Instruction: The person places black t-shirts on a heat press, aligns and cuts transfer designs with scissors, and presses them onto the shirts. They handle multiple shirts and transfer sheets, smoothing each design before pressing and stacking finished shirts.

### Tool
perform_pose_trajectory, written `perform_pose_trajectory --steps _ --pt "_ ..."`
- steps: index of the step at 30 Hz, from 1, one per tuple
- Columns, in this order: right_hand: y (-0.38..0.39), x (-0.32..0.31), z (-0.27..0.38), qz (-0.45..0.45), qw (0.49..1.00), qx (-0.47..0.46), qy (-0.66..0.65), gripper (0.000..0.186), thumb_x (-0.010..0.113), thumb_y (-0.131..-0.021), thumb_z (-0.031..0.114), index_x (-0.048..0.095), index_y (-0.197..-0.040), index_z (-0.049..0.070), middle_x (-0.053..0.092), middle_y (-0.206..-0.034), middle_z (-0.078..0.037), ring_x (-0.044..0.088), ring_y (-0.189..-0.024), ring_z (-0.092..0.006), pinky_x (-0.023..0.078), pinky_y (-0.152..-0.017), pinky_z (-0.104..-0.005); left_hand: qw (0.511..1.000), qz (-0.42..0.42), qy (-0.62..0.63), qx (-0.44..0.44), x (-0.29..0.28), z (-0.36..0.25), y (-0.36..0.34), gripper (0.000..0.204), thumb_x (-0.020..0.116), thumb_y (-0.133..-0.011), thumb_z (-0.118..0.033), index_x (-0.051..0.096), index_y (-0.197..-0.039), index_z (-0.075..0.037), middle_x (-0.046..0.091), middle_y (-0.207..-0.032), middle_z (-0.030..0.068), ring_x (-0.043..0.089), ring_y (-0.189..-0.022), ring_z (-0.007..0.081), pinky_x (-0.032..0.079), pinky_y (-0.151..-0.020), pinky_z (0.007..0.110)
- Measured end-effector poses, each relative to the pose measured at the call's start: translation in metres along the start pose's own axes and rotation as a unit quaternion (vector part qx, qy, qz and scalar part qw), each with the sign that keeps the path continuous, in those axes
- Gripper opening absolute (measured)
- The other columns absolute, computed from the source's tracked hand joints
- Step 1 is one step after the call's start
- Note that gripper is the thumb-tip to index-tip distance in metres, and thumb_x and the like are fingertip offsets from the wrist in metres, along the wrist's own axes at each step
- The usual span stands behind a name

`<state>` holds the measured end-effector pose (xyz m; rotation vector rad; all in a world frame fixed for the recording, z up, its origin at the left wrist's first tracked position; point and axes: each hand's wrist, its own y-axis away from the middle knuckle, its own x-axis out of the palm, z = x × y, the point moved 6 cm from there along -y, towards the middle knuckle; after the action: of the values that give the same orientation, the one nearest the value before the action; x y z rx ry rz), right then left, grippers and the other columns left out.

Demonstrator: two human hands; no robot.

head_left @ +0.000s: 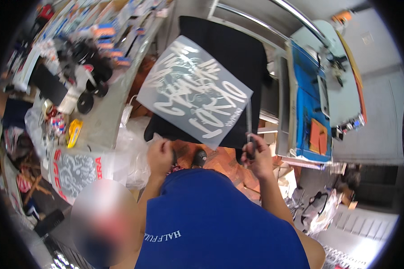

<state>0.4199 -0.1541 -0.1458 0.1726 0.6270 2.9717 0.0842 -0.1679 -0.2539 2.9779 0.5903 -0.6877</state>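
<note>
My right hand (260,159) is wrapped round the dark handles of a pair of scissors (251,145). Their long narrow blades point away from me, past the right corner of a translucent film sheet (166,99). This sheet carries bold white lettering and lies turned at an angle on a black cloth-like surface (235,49). My left hand (159,156) is closed just beyond the near left edge of the black surface, its fingers curled. What they hold, if anything, is too unclear to tell.
A cluttered bench (104,107) runs along the left, with a yellow packet (75,133) and black rolls. Clear plastic (134,154) hangs beside my left hand. On the right stands a blue-framed screen (300,103) holding orange pieces. Metal rails (251,17) cross the far side.
</note>
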Motion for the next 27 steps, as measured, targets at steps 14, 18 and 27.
perform_pose_trajectory --steps 14,18,27 --pt "0.042 -0.033 -0.068 -0.057 0.988 0.029 -0.137 0.045 0.061 -0.101 0.020 0.045 -0.139 0.002 0.061 -0.087 -0.007 0.065 -0.065 -0.0153 0.051 -0.048 -0.0277 0.763 0.384 -0.210 0.476 0.158 -0.129 -0.112 0.066 0.073 -0.083 -0.044 0.057 -0.139 -0.013 0.044 -0.151 0.0185 0.026 -0.148 0.0436 0.012 -0.119 0.066" --pt "0.027 -0.018 -0.071 -0.059 0.991 0.014 -0.118 0.048 0.059 -0.101 0.016 0.042 -0.144 0.003 0.059 -0.090 -0.006 0.063 -0.064 -0.0131 0.050 -0.047 -0.0266 0.770 0.333 -0.236 0.491 0.162 -0.159 -0.058 0.057 0.072 -0.086 -0.036 0.059 -0.137 -0.015 0.045 -0.152 0.0146 0.031 -0.146 0.0429 0.017 -0.119 0.065" --pt "-0.016 -0.015 -0.087 -0.046 0.992 0.029 -0.111 0.060 0.060 -0.102 0.028 0.036 -0.153 0.008 0.054 -0.085 -0.002 0.059 -0.063 -0.0118 0.051 -0.048 -0.0261 0.773 0.415 -0.176 0.446 0.127 -0.162 -0.011 0.038 0.054 -0.098 -0.015 0.059 -0.135 -0.011 0.059 -0.141 0.0118 0.051 -0.133 0.0376 0.036 -0.115 0.051"
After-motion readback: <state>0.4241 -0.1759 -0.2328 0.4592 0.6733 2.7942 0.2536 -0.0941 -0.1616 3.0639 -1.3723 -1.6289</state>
